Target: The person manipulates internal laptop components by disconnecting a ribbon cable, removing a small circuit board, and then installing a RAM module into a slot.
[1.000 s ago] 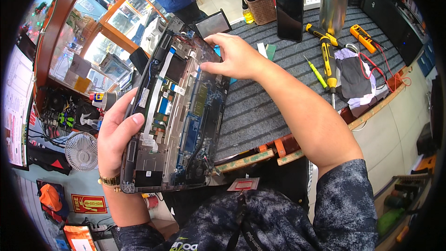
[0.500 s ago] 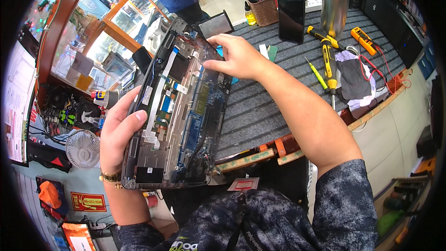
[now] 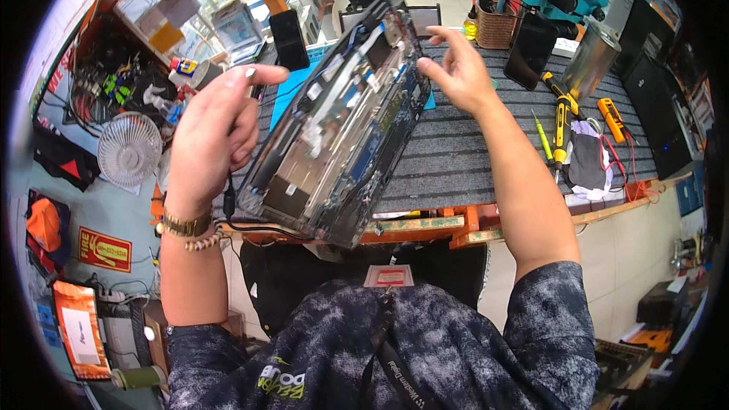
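An opened laptop base point(image 3: 334, 133) stands tilted over the front of the bench, its circuit boards, ribbon cables and metal frame exposed and slightly blurred. My left hand point(image 3: 214, 125) is raised beside its left edge, lower fingers curled and thumb against the extended index finger. Whatever that hand pinches, if anything, is hidden. A black cable point(image 3: 230, 201) hangs just below it and runs along the bench edge under the laptop base. Close to the laptop's far right edge is my right hand point(image 3: 462, 76), thumb and fingers apart; contact with the edge is unclear.
On the ridged grey mat point(image 3: 463, 159) lie a yellow-black screwdriver point(image 3: 562, 125), a green pen-like tool point(image 3: 542, 137), an orange meter point(image 3: 611, 119) and a cloth point(image 3: 588, 156). A phone point(image 3: 531, 57) and metal can point(image 3: 591, 61) stand behind. A white fan point(image 3: 129, 149) is at left.
My left hand has let go of the laptop base's left edge and lifted beside it. My right hand has moved from the boards to the far right edge. The view has shifted.
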### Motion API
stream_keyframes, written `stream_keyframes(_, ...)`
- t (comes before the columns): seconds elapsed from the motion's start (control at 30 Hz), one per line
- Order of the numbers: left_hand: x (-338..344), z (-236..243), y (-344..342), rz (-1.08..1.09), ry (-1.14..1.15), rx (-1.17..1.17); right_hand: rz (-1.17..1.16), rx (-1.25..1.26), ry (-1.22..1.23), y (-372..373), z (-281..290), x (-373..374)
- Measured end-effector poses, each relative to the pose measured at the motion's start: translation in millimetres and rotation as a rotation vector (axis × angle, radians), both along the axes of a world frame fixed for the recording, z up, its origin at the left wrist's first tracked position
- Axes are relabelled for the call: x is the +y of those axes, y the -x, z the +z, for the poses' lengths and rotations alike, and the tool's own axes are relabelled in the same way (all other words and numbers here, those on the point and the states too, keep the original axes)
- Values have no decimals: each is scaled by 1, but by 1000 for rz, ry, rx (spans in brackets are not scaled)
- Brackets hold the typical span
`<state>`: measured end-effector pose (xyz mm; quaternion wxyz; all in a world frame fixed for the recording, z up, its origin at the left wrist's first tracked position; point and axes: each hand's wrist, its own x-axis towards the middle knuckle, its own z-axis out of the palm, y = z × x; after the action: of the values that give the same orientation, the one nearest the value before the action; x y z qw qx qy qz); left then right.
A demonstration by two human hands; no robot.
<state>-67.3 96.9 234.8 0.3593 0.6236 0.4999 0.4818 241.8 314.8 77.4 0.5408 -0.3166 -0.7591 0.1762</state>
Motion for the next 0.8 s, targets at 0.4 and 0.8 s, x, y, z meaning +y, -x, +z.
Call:
stream_keyframes(0.4,-118,-119,72,-38,179,-521,-231,155,-218,-24,9,-51)
stream_keyframes(0.8,-106,-147,75,-150,206,-630,-180,275,284,-23,-16,-159)
